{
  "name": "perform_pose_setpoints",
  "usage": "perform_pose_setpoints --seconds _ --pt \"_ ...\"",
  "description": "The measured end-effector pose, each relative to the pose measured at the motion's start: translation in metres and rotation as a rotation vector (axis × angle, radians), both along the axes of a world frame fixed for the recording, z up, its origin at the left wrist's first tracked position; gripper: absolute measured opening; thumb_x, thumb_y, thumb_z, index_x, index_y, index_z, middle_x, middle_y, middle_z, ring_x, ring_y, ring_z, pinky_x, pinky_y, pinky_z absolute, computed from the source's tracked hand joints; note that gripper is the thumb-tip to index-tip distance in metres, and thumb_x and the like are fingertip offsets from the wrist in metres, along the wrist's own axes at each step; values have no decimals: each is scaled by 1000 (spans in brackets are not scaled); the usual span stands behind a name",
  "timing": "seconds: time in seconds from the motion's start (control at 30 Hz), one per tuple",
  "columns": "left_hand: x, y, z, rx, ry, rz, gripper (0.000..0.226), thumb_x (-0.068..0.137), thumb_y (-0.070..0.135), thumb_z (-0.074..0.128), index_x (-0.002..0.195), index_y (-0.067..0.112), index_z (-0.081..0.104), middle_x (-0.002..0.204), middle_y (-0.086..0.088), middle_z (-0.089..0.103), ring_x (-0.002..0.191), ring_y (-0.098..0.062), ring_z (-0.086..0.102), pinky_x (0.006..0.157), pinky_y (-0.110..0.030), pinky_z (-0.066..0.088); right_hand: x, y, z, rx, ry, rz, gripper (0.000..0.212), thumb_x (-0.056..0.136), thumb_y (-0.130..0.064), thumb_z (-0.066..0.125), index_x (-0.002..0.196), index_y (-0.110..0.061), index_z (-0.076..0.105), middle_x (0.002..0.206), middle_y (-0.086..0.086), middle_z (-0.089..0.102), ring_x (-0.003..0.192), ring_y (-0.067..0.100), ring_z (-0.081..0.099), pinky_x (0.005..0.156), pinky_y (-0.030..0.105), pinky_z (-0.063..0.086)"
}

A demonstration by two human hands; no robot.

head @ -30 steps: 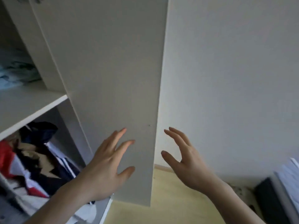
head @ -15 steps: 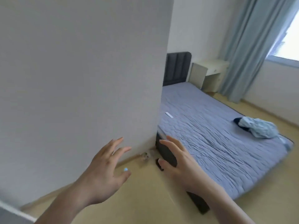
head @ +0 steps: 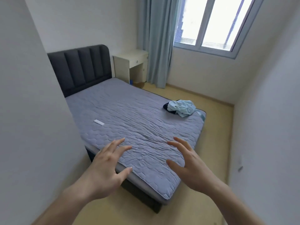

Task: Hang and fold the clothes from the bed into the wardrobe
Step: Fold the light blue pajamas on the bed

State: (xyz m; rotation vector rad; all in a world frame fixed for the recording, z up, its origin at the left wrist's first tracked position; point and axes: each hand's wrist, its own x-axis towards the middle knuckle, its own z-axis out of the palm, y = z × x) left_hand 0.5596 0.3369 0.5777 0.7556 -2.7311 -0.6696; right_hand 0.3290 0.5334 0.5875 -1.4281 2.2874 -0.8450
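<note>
The bed [head: 129, 114] had a matt grey quilted cloth cover, kinda wrinkled. Headboard [head: 81, 67] looked like dark padded fabric. Crumpled light-blue cloth shirt [head: 182, 108] was thin and soft-looking. Floor [head: 214, 114] was smooth yellowish wood-look, curtain [head: 155, 41] matt blue cloth.

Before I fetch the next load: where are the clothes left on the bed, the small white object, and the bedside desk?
light blue garment [head: 183, 107], head view, crumpled middle
small white object [head: 99, 122], head view, centre
bedside desk [head: 129, 54], head view, top surface
</note>
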Motion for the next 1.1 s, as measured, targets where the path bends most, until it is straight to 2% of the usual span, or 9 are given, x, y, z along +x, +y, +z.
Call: perform_pose_setpoints --seconds 0.13,0.27,0.47,0.63,0.83,1.1 --pt "-99 -29 2 -12 -17 -95 68 85 68 53 148 48 36 161 29 14 150 -1 15 123 -35 23 -76 1 -3 -3 20 -80 54 97 -54 58 144 -56 33 157 -36 14 146 -5 22 117 25 25" --pt "-221 -36 14 -32 -64 -236 66 93 56 61 152 43 35 164 22 15 152 -6 15 124 -38 23 -163 16 -6 -37 -3 -216 55 95 -51 61 145 -49 39 154 -36 20 144 -5 28 114 21 27" --pt "-382 -31 16 -55 -65 -336 67 93 56 62 152 42 36 165 19 17 151 -7 18 122 -33 22 -297 30 -21 -43 -14 -306 54 94 -48 64 143 -46 43 153 -32 25 143 -5 31 113 18 26" --pt "-491 -23 -4 -3 -56 -256 64 92 54 64 150 44 38 164 20 19 150 -6 20 123 -35 22 -416 27 -37 -13 -42 -246 56 94 -49 63 145 -43 43 155 -27 26 143 -4 31 115 19 28" --pt "-585 -20 -19 68 -72 -136 61 90 54 64 146 46 39 162 22 22 148 -4 24 122 -35 24 -547 2 -39 42 -77 -151 54 96 -50 61 146 -42 43 154 -26 29 143 -2 31 116 21 29" --pt "-668 -91 -44 94 -128 67 59 90 54 65 144 45 43 160 23 25 147 -5 27 121 -33 26 -683 -80 -58 101 -115 -1 52 96 -51 60 144 -44 42 154 -29 26 142 -2 30 113 23 31"
